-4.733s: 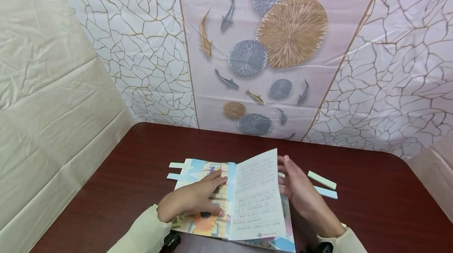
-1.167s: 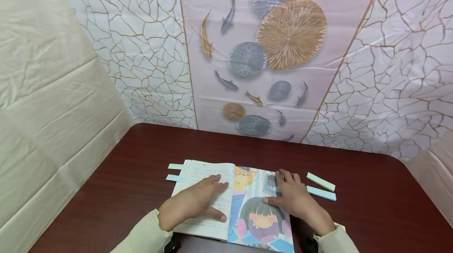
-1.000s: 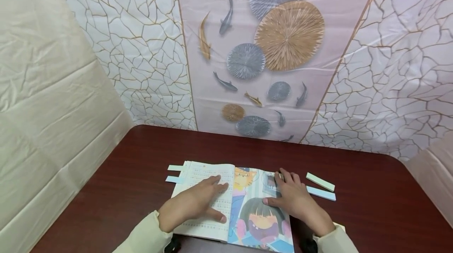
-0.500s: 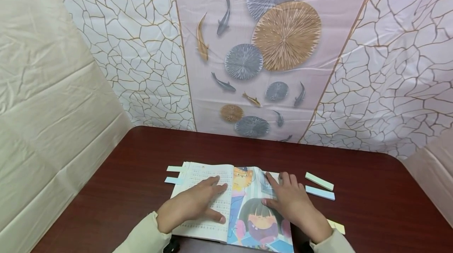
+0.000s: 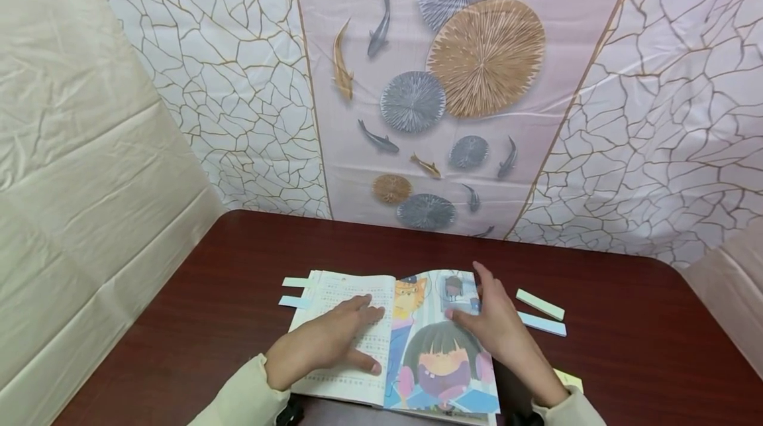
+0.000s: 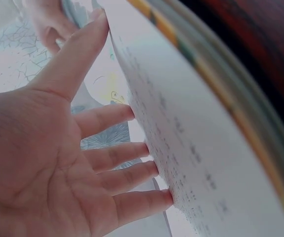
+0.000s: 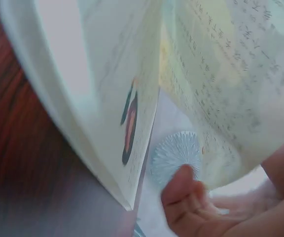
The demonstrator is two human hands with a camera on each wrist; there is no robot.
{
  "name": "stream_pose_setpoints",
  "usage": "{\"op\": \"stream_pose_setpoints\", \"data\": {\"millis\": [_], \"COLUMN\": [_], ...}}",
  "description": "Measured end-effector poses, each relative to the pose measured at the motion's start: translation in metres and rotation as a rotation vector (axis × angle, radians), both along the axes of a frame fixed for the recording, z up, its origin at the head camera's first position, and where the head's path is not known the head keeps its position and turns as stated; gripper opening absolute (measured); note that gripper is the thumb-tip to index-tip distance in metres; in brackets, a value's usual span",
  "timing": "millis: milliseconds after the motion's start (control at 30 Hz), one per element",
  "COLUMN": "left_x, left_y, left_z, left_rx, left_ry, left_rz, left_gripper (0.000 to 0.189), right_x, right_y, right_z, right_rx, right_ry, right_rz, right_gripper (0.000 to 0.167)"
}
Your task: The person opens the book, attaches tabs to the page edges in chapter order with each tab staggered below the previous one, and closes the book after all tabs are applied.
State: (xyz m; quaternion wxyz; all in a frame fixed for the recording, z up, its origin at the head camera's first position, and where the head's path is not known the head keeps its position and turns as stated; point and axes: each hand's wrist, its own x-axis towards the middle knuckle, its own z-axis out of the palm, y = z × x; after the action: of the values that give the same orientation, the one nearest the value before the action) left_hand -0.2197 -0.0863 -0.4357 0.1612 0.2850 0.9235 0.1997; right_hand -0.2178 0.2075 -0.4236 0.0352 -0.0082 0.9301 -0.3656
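An open picture book lies on the table, printed text on its left page and a cartoon child on its right page. My left hand rests spread on the left page; in the left wrist view its straight fingertips touch the printed paper. My right hand holds the outer edge of the right page, thumb over the picture and fingers behind. That page is lifted, and a page beneath shows along its lower edge. In the right wrist view the raised page curves above my curled fingers.
Green and blue paper strips stick out from the book's left edge. Right of the book lie a green strip pad, a blue one and a yellow one. A patterned cloth hangs behind the dark red table.
Earlier a text page was turned over to the left, showing the cartoon child. Since then my right hand has slid to the page's outer edge and raised it. My left hand stays put.
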Motion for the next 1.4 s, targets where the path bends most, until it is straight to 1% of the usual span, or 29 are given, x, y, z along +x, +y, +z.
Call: {"op": "stream_pose_setpoints", "data": {"millis": [33, 133, 267, 333, 400, 433, 500, 533, 633, 733, 800, 833, 900, 933, 967, 1033, 1133, 1200, 1267, 1333, 1400], "left_x": [0.0, 0.0, 0.0, 0.001, 0.0, 0.001, 0.0, 0.0, -0.002, -0.007, -0.011, -0.014, -0.019, -0.022, -0.024, -0.029, -0.034, -0.036, -0.038, -0.039, -0.039], "left_y": [0.0, 0.001, 0.002, 0.002, 0.002, 0.002, 0.002, 0.001, -0.001, -0.006, -0.011, -0.014, -0.021, -0.025, -0.028, -0.034, -0.041, -0.044, -0.047, -0.051, -0.055], "left_z": [0.0, 0.0, 0.001, 0.001, 0.002, 0.002, 0.003, 0.004, 0.005, 0.006, 0.005, 0.005, 0.004, 0.004, 0.004, 0.005, 0.007, 0.01, 0.014, 0.019, 0.024], "left_rx": [0.001, -0.004, -0.009, -0.01, -0.012, -0.014, -0.017, -0.018, -0.035, -0.036, -0.022, -0.006, 0.048, 0.084, 0.123, 0.205, 0.325, 0.381, 0.442, 0.505, 0.565], "left_ry": [0.0, 0.003, -0.002, -0.007, -0.008, -0.01, -0.012, -0.015, -0.018, -0.024, -0.032, -0.038, -0.061, -0.083, -0.102, -0.127, -0.148, -0.139, -0.147, -0.142, -0.129], "left_rz": [-0.001, -0.003, 0.003, 0.004, 0.003, 0.003, -0.002, -0.006, -0.021, -0.032, -0.046, -0.054, -0.073, -0.073, -0.067, -0.04, 0.009, 0.024, 0.042, 0.068, 0.105], "left_gripper": [0.089, 0.089, 0.089, 0.089, 0.089, 0.09, 0.09, 0.089, 0.088, 0.08, 0.072, 0.067, 0.057, 0.055, 0.054, 0.055, 0.059, 0.061, 0.064, 0.065, 0.064], "right_x": [0.0, -0.001, 0.0, 0.0, 0.001, 0.001, 0.002, 0.003, 0.007, 0.011, 0.015, 0.017, 0.021, 0.023, 0.025, 0.03, 0.037, 0.044, 0.049, 0.053, 0.056], "right_y": [0.001, 0.003, 0.005, 0.006, 0.006, 0.006, 0.006, 0.006, 0.005, 0.0, -0.003, -0.006, -0.012, -0.015, -0.019, -0.027, -0.039, -0.045, -0.049, -0.05, -0.05], "right_z": [0.002, 0.005, 0.007, 0.006, 0.006, 0.006, 0.007, 0.007, 0.01, 0.011, 0.011, 0.01, 0.008, 0.006, 0.005, 0.002, -0.002, -0.003, -0.004, -0.006, -0.007], "right_rx": [-0.028, -0.135, -0.223, -0.24, -0.238, -0.239, -0.248, -0.264, -0.371, -0.507, -0.534, -0.518, -0.444, -0.403, -0.357, -0.271, -0.175, -0.103, -0.05, -0.028, -0.013], "right_ry": [0.02, 0.033, 0.017, 0.014, -0.009, -0.026, -0.069, -0.093, -0.165, -0.2, -0.221, -0.214, -0.181, -0.156, -0.123, -0.05, 0.034, 0.07, 0.097, 0.099, 0.08], "right_rz": [-0.015, -0.06, -0.07, -0.06, -0.036, -0.016, 0.023, 0.054, 0.131, 0.229, 0.267, 0.28, 0.321, 0.35, 0.37, 0.434, 0.551, 0.605, 0.65, 0.682, 0.698], "right_gripper": [0.1, 0.093, 0.075, 0.058, 0.033, 0.031, 0.032, 0.038, 0.067, 0.075, 0.076, 0.075, 0.07, 0.066, 0.062, 0.051, 0.037, 0.036, 0.046, 0.055, 0.061]}}
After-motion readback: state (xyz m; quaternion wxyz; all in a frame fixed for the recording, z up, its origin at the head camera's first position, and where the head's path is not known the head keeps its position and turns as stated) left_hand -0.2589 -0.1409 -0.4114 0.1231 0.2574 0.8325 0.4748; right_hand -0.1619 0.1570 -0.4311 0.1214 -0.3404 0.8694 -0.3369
